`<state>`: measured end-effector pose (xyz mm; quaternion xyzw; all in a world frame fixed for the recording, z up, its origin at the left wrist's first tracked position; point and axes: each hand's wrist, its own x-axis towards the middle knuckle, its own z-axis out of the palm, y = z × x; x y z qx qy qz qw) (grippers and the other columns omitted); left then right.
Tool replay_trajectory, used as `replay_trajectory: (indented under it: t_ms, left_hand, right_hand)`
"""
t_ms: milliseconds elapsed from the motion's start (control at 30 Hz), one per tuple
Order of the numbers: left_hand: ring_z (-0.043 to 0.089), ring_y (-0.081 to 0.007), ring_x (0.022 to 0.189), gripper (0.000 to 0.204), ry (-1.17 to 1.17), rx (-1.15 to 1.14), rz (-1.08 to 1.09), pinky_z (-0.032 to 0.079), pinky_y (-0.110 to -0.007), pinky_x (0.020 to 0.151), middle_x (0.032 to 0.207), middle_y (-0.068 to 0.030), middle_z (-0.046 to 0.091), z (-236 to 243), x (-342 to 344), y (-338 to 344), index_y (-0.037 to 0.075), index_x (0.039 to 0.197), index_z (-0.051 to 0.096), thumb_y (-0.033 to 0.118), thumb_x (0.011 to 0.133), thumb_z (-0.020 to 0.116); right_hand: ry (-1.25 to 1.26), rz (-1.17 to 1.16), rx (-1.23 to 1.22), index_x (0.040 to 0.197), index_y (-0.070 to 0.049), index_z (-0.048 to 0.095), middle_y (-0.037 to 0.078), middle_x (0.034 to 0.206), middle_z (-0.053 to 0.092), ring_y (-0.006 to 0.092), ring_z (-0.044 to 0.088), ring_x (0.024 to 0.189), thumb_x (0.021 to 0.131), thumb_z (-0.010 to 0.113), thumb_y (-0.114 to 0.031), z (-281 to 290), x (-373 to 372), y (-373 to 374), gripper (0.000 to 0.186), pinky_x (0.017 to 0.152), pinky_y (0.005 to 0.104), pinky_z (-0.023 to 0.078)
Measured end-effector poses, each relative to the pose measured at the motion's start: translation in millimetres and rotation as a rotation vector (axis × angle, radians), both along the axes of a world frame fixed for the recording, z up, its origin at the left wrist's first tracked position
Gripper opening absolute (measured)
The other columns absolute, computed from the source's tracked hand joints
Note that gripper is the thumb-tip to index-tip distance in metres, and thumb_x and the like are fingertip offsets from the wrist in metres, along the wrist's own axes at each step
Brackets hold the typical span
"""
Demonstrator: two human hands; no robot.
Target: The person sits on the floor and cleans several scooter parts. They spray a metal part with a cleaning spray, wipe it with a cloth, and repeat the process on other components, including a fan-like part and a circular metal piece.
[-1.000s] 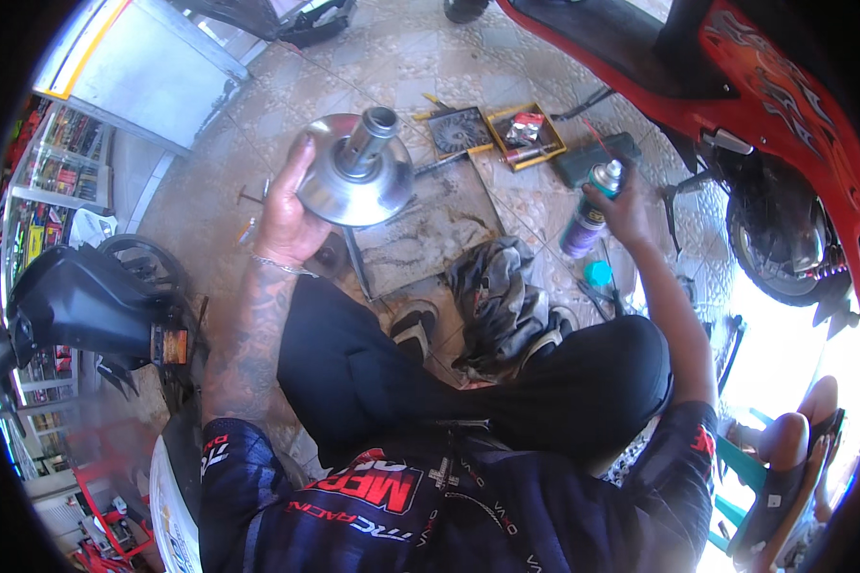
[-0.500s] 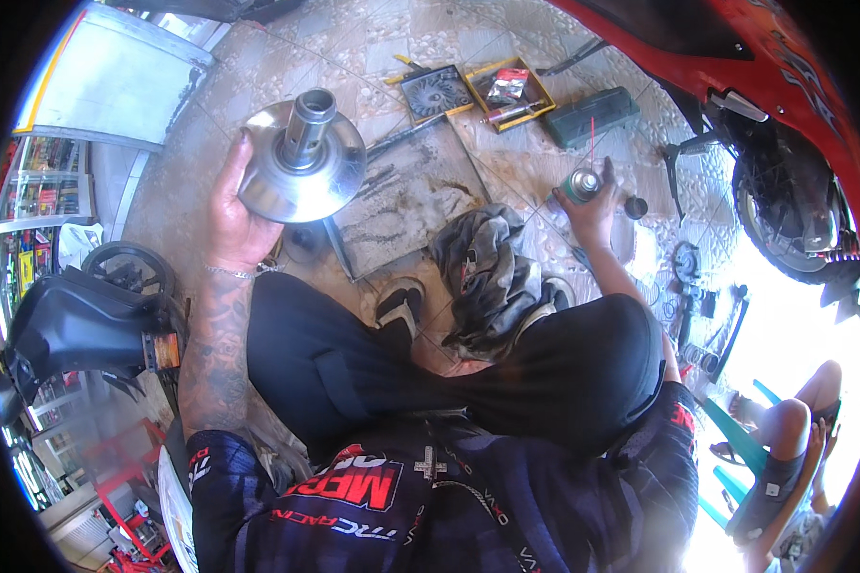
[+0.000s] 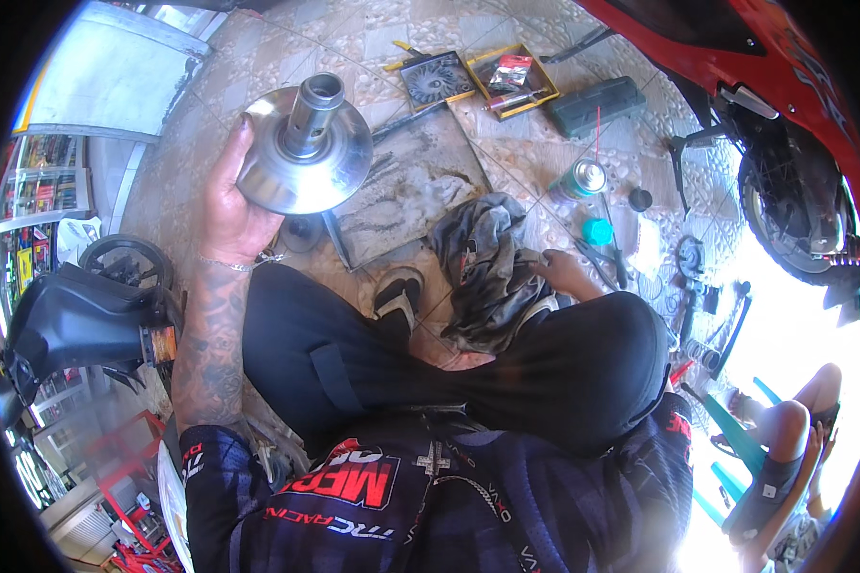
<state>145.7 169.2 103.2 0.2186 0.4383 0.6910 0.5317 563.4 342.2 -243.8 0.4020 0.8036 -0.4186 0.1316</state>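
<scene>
Right hand [image 3: 566,273] from spray can [image 3: 579,180] to cloth [image 3: 485,272] edge, grip unclear; left hand [image 3: 236,215] curled on disc [image 3: 301,189] rim

Silver, grey, turquoise
We see a silver disc [image 3: 306,145], a mottled grey-and-black cloth [image 3: 485,272] and a turquoise cap [image 3: 596,231].

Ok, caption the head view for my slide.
Left hand holding a shiny metal disc with a shaft, right hand at a crumpled cloth, spray can standing nearby.

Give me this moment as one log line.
left hand: holds shafted metal disc | right hand: at grey cloth, contact unclear | spray can: standing on floor, untouched
</scene>
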Motion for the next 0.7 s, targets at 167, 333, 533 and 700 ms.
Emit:
replay_trajectory:
  t_ms: [167, 333, 533, 700]
  left_hand:
    - [0.068, -0.0250, 0.122, 0.047, -0.048, 0.002, 0.038, 0.054, -0.046, 0.108, 0.132, -0.0140, 0.069, 2.3, 0.9, -1.7, 0.003, 0.138, 0.060, 0.040, 0.111, 0.052]
    - [0.068, -0.0253, 0.123, 0.047, -0.014, 0.001, 0.110, 0.053, -0.046, 0.108, 0.133, -0.0136, 0.068, 3.2, 6.8, -5.8, 0.003, 0.141, 0.058, 0.039, 0.111, 0.052]
    - [0.066, -0.0250, 0.125, 0.047, -0.028, 0.047, 0.084, 0.053, -0.047, 0.109, 0.135, -0.0133, 0.067, 7.1, 9.3, -21.4, 0.004, 0.141, 0.058, 0.039, 0.110, 0.052]
    - [0.067, -0.0249, 0.123, 0.046, 0.015, 0.040, 0.081, 0.053, -0.047, 0.108, 0.132, -0.0130, 0.068, 9.4, 12.4, -25.3, 0.004, 0.139, 0.058, 0.040, 0.110, 0.052]
  right_hand:
    - [0.181, 0.071, -0.412, 0.136, 0.004, 0.064, 0.022, 0.126, 0.071, 0.0312, 0.067, 0.118, 0.100, 0.067, -0.049, 104.9, 2.0, 40.3, 0.064, 0.104, 0.0416, 0.050]
    - [0.679, -0.311, -1.174, 0.132, -0.004, 0.070, 0.008, 0.120, 0.074, 0.0188, 0.066, 0.114, 0.099, 0.071, -0.027, 137.1, 13.1, 40.3, 0.040, 0.106, 0.0341, 0.045]
    - [0.021, -0.124, -0.623, 0.118, -0.004, 0.074, 0.004, 0.109, 0.074, 0.0140, 0.066, 0.103, 0.087, 0.077, -0.025, 93.7, 34.5, 16.0, 0.038, 0.095, 0.0331, 0.046]
    - [-0.268, 0.020, -0.391, 0.115, -0.006, 0.074, 0.002, 0.103, 0.072, 0.0125, 0.064, 0.096, 0.087, 0.077, -0.025, 85.8, 39.7, 12.4, 0.034, 0.090, 0.0316, 0.046]
